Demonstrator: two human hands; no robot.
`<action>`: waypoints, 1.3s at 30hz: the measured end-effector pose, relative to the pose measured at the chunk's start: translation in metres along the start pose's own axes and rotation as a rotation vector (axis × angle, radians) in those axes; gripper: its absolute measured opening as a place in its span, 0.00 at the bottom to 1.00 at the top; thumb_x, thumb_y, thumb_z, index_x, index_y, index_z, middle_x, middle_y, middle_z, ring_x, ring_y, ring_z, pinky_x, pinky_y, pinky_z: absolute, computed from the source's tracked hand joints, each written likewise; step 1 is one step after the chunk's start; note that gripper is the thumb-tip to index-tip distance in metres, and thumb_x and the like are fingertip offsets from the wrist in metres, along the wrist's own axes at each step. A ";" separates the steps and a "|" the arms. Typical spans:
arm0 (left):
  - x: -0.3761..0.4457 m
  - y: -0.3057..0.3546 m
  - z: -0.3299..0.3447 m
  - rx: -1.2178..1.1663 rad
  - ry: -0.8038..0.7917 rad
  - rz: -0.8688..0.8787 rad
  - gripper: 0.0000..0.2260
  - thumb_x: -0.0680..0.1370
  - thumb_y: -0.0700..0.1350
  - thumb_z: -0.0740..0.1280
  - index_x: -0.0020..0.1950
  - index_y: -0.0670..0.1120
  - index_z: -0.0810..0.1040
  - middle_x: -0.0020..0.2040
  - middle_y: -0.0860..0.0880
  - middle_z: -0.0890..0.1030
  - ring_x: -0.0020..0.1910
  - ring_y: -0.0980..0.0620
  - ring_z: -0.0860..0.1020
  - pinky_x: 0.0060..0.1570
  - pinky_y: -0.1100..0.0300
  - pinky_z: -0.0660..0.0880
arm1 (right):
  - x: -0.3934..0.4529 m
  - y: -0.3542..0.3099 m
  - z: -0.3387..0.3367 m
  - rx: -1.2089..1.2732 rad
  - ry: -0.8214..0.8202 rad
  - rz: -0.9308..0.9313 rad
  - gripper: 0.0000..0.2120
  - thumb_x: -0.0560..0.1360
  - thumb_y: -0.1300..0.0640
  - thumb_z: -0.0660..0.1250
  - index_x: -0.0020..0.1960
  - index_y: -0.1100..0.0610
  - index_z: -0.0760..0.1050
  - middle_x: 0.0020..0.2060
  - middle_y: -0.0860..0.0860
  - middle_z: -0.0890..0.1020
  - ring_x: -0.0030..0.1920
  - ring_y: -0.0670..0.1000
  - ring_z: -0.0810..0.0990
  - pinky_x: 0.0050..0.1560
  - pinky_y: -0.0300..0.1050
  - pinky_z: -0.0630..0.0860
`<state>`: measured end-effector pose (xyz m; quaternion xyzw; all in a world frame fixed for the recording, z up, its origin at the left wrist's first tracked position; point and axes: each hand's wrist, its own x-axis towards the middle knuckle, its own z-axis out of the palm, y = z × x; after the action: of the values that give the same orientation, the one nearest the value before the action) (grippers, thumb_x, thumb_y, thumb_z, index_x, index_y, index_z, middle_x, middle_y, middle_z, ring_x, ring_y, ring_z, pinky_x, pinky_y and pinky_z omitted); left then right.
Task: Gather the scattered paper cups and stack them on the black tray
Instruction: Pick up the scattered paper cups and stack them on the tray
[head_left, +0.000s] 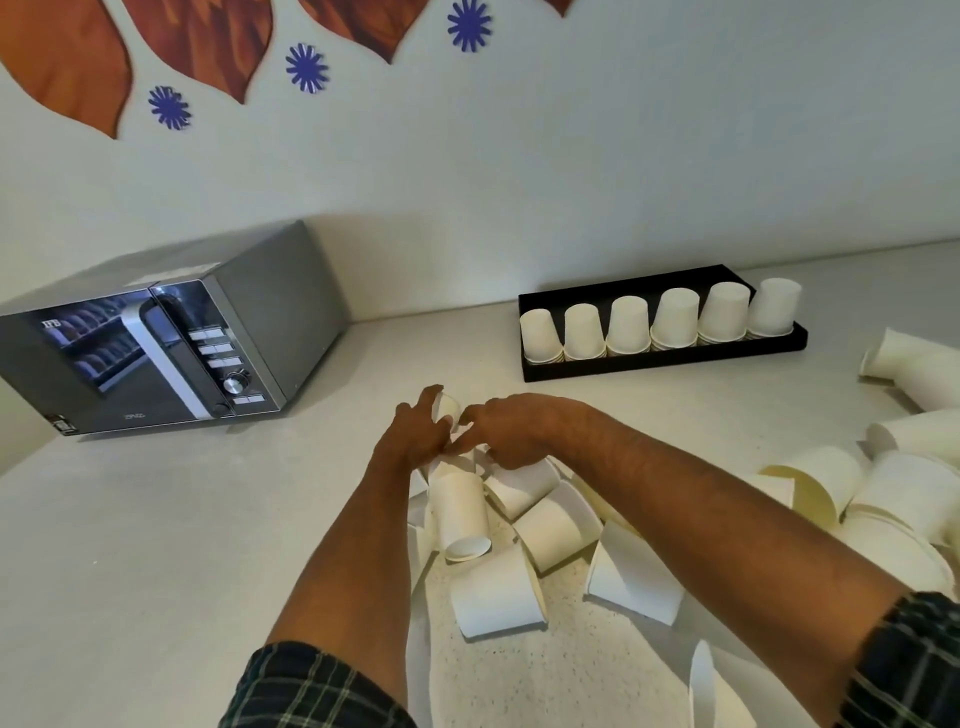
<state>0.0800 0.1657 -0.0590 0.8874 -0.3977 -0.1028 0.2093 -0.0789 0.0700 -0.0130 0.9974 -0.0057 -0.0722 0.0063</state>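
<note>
White paper cups (550, 530) lie scattered on their sides on the counter below my hands and off to the right (914, 499). My left hand (418, 434) holds a small stack of cups (448, 406) with its fingers round it. My right hand (511, 431) meets it from the right, fingers curled at the stack's lower end, above the pile. The black tray (670, 361) sits at the back right against the wall. It carries a row of several upside-down cup stacks (628, 325).
A silver microwave (171, 343) stands at the back left of the pale counter (156, 519). More loose cups (914, 369) lie at the far right edge of view. The wall behind bears paper leaf and flower decorations.
</note>
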 end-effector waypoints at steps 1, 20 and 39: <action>0.000 0.000 0.003 -0.019 0.007 -0.001 0.25 0.83 0.52 0.60 0.79 0.55 0.57 0.69 0.35 0.68 0.63 0.34 0.74 0.64 0.44 0.71 | 0.001 -0.001 0.002 -0.007 -0.008 0.002 0.27 0.80 0.57 0.65 0.76 0.42 0.63 0.73 0.51 0.68 0.66 0.55 0.72 0.60 0.46 0.71; 0.023 -0.001 0.007 -0.504 0.103 0.048 0.27 0.77 0.48 0.73 0.71 0.51 0.63 0.60 0.42 0.77 0.54 0.41 0.80 0.56 0.46 0.79 | 0.014 0.016 -0.001 0.426 0.027 -0.010 0.24 0.76 0.63 0.69 0.71 0.52 0.73 0.68 0.53 0.75 0.65 0.54 0.73 0.65 0.44 0.66; 0.047 0.064 0.020 -0.620 0.047 0.076 0.30 0.75 0.48 0.74 0.73 0.53 0.62 0.59 0.41 0.77 0.53 0.43 0.80 0.47 0.50 0.82 | -0.054 0.115 -0.003 0.593 0.168 0.429 0.22 0.76 0.66 0.67 0.67 0.50 0.75 0.50 0.46 0.74 0.47 0.48 0.76 0.48 0.40 0.71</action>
<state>0.0619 0.0870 -0.0485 0.7678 -0.3755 -0.1906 0.4828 -0.1333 -0.0439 -0.0005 0.9344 -0.2346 0.0174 -0.2675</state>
